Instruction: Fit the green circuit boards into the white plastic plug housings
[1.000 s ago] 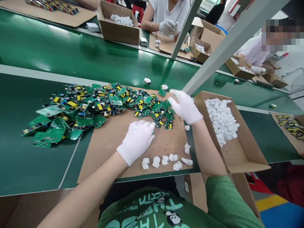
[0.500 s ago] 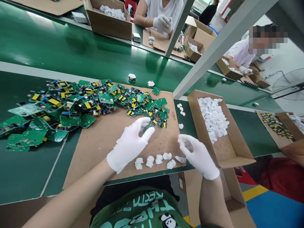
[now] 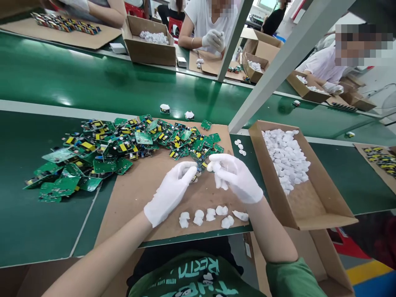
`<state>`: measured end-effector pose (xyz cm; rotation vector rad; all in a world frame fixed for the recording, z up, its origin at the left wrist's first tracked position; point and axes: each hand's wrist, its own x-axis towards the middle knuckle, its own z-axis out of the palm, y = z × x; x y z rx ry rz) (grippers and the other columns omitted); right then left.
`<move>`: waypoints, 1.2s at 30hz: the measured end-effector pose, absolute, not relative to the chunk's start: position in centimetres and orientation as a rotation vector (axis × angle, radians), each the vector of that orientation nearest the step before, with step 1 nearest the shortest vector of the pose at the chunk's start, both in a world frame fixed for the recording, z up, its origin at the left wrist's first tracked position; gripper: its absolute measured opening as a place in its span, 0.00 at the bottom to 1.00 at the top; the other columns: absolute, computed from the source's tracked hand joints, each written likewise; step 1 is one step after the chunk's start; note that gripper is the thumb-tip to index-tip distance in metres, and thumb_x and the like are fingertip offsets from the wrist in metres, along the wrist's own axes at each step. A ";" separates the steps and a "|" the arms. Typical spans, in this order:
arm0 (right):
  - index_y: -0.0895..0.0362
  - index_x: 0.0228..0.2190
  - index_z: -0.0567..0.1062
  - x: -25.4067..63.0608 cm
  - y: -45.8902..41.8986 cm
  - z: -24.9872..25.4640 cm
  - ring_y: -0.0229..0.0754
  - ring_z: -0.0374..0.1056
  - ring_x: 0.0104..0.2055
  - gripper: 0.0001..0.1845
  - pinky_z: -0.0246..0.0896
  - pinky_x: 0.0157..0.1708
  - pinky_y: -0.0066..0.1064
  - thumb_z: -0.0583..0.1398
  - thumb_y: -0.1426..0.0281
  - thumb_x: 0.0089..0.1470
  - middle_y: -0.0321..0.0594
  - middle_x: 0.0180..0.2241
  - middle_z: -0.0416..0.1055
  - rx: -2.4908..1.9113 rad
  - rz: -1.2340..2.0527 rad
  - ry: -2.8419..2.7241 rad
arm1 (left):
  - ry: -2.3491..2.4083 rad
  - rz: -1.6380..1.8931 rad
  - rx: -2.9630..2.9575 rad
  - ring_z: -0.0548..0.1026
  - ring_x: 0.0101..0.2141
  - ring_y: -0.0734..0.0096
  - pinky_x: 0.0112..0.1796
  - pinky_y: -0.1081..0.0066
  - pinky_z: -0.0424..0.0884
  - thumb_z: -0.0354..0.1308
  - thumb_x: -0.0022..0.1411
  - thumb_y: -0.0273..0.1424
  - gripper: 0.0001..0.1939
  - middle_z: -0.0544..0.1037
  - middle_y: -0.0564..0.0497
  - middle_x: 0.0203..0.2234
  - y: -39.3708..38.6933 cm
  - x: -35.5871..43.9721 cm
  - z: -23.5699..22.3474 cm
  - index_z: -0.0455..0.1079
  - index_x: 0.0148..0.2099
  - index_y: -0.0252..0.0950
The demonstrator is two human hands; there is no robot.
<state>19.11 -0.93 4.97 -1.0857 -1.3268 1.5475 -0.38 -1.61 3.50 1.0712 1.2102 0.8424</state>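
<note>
My left hand, in a white glove, is closed over the cardboard sheet. Its fingertips grip a small circuit board, mostly hidden by the glove. Close by on the right, my gloved right hand pinches a small white pad, which is hard to tell from the white fingers. The hands are near each other but apart. Beyond them lies a heap of green circuit boards with yellow and black parts. Several white pads lie in a loose group along the sheet's near edge.
An open cardboard box of white pads stands on the right. A few pads lie on the green table left of it. A slanted metal post rises behind. Two boards topped with white rest on the green belt. Co-workers sit opposite.
My right hand has moved left and up, close to my left hand, and now pinches a white pad. The lone pad by the box is gone from the table. My left hand still grips its board.
</note>
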 end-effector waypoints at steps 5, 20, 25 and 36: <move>0.52 0.54 0.73 20.0 -1.9 4.5 0.33 0.71 0.32 0.31 0.73 0.33 0.27 0.66 0.77 0.47 0.36 0.40 0.76 -1.112 1.622 -1.365 | 1.224 0.843 1.069 0.77 0.47 0.59 0.47 0.62 0.74 0.56 0.64 0.45 0.19 0.80 0.45 0.44 -1.6 -0.3 3.7 0.72 0.49 0.36; 0.55 0.31 0.76 20.0 -2.6 4.5 0.36 0.72 0.26 0.07 0.67 0.26 0.27 0.69 0.68 0.51 0.37 0.28 0.80 -1.071 1.513 -1.292 | 0.802 0.791 0.722 0.78 0.42 0.62 0.47 0.62 0.73 0.59 0.65 0.44 0.20 0.80 0.45 0.45 -1.8 -0.8 3.2 0.75 0.53 0.37; 0.54 0.33 0.74 20.2 -2.9 4.6 0.36 0.68 0.21 0.11 0.64 0.22 0.28 0.69 0.63 0.52 0.35 0.23 0.77 -1.125 1.434 -1.313 | 0.622 0.748 0.494 0.79 0.45 0.56 0.50 0.54 0.73 0.59 0.64 0.40 0.17 0.82 0.43 0.41 -1.9 -0.6 3.4 0.76 0.51 0.36; 0.45 0.45 0.77 18.5 -3.7 4.9 0.42 0.74 0.45 0.14 0.73 0.46 0.36 0.65 0.73 0.59 0.36 0.43 0.77 -1.056 0.862 -1.709 | 0.581 0.780 0.576 0.80 0.45 0.57 0.47 0.58 0.76 0.61 0.66 0.40 0.15 0.82 0.44 0.44 -1.9 -0.5 3.3 0.78 0.48 0.37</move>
